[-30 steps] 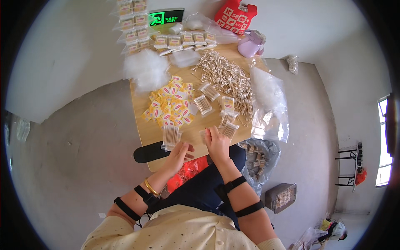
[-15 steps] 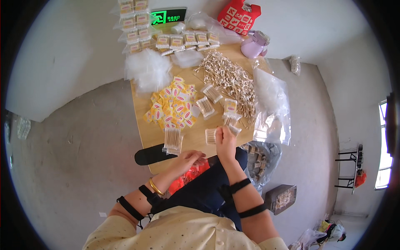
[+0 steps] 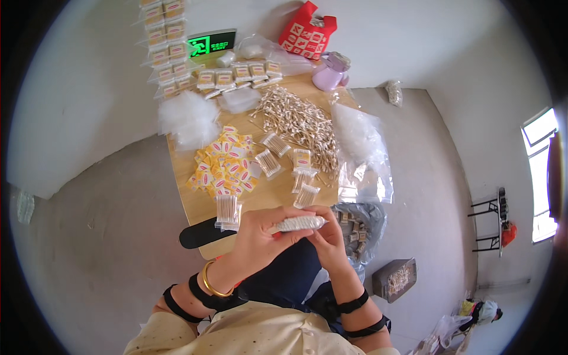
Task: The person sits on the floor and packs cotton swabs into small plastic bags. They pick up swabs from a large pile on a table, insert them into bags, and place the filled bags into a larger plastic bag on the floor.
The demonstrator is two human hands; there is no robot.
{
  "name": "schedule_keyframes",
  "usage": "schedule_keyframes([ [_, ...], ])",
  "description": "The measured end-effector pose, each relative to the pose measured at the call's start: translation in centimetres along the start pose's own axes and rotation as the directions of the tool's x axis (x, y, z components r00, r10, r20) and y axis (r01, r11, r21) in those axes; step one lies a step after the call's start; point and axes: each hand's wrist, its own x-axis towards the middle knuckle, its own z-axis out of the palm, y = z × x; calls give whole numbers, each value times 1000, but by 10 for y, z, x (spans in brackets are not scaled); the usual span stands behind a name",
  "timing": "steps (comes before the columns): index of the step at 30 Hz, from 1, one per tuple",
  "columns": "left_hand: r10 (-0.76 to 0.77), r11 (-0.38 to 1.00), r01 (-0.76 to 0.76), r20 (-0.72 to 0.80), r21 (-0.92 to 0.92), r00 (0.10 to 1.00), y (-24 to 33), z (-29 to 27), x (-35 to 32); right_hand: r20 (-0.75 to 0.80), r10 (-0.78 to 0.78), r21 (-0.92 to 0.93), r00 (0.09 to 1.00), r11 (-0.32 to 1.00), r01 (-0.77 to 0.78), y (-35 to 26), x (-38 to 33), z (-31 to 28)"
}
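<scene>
A small clear bag of cotton swabs [image 3: 300,223] is gripped between my two hands, its white cotton tips turned up toward me. My left hand [image 3: 260,232] pinches one end between thumb and fingers. At the other end, my right hand [image 3: 329,239] closes its fingertips on the bag. Several filled swab bags lie just beyond, one [image 3: 306,195] near my right fingers and a small stack [image 3: 228,210] by my left hand. Farther off are a heap of yellow and white cards [image 3: 223,164] and a large pile of loose cotton swabs [image 3: 299,121].
Empty clear bags [image 3: 188,120] lie at the table's left, with a plastic sheet [image 3: 364,157] at its right edge. Labelled packs [image 3: 223,78], a lilac jug [image 3: 331,72] and a red bag [image 3: 307,32] stand at the back. A grey bin [image 3: 394,280] sits on the floor.
The right hand has lifted a swab bag off the table and brought it toward me. My left hand has come up and taken its other end. The view has shifted rightward.
</scene>
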Motion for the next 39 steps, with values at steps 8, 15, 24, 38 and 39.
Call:
schedule_keyframes([
  [8, 400, 812, -425, 150, 400, 904, 39, 10, -1, 28, -113, -169, 993, 979, 116, -9, -11, 1],
  [15, 434, 726, -486, 223, 487, 873, 55, 15, -7, 97, -120, 107, 988, 988, 109, -22, -19, 3],
  [24, 388, 786, -424, 174, 450, 905, 62, 16, -10, 167, -221, -472, 961, 838, 274, -78, -33, 2],
  [38, 318, 871, -393, 272, 294, 908, 87, 43, -9, 312, -560, -763, 767, 333, 554, -146, -86, 9],
  [39, 301, 861, -386, 280, 330, 911, 92, 42, -8, 227, -577, -770, 784, 388, 508, -142, -88, 3],
])
